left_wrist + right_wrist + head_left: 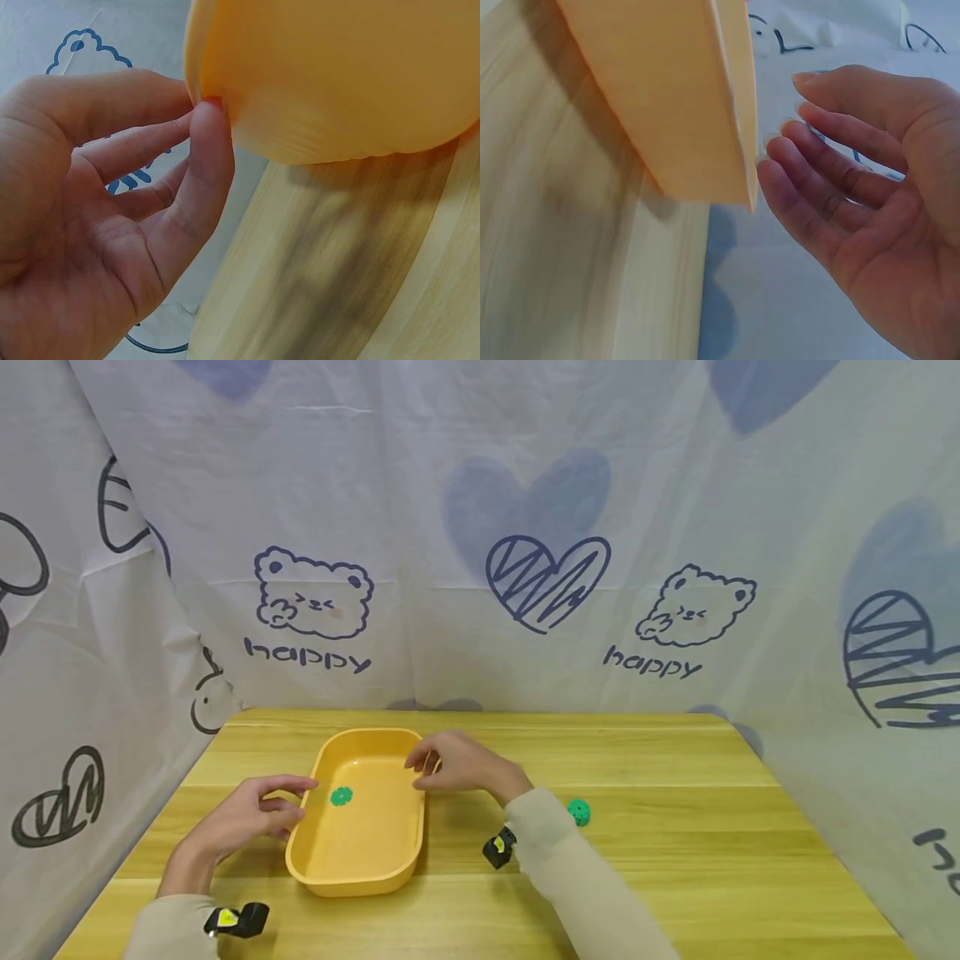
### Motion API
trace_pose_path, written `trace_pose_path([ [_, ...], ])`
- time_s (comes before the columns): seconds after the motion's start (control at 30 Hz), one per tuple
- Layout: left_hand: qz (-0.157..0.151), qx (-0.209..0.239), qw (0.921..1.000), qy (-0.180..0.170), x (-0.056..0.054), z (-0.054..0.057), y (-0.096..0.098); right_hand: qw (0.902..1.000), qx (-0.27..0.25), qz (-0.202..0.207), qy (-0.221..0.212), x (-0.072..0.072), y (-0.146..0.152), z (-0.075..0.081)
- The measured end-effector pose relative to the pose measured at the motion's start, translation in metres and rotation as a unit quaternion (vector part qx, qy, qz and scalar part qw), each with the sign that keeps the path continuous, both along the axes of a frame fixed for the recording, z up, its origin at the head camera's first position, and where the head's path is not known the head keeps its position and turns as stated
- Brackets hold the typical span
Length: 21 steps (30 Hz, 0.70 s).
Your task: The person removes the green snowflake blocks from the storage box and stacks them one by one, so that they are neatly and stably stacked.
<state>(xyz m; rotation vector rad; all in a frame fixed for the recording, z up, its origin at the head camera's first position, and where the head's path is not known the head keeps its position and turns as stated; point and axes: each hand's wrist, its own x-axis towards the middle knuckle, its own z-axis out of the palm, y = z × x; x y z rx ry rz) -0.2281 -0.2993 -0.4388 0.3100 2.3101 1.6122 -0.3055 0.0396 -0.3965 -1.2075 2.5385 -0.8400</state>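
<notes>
A yellow tray point(367, 860) with rounded corners lies on the wooden table, left of centre. Inside it, towards the left wall, is a flat green snowflake-shaped disc point(341, 796). My left hand point(243, 818) pinches the tray's left rim between thumb and fingers; the left wrist view shows the thumb against the outer wall point(345, 82). At the far right side of the tray, my right hand point(461, 764) is held with loosely bent fingers. In the right wrist view its fingertips point(769, 142) stay just beside the tray's edge, holding nothing.
A small clump of green notched discs point(579, 812) lies on the table right of the right sleeve point(570, 868). Patterned cloth point(435, 610) hangs behind the table point(675, 860) and at both sides. Each wrist wears a small black camera.
</notes>
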Motion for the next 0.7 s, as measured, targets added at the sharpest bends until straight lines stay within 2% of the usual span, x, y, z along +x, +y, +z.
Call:
trace_pose_path([
  [0.17, -0.009, 0.006, 0.9999, 0.008, 0.0, -0.001, 0.0, 0.9995, 0.03, 0.013, 0.003, -0.001, -0.028, -0.003],
  [0.37, 0.0, -0.002, 1.0, -0.004, 0.0, 0.0, 0.0, 0.998, 0.056, 0.029, -0.002, -0.001, -0.057, -0.009],
  [0.7, -0.014, 0.01, 0.9998, -0.002, -0.001, 0.0, -0.001, 0.995, 0.099, 0.004, -0.016, -0.001, -0.094, -0.022],
])
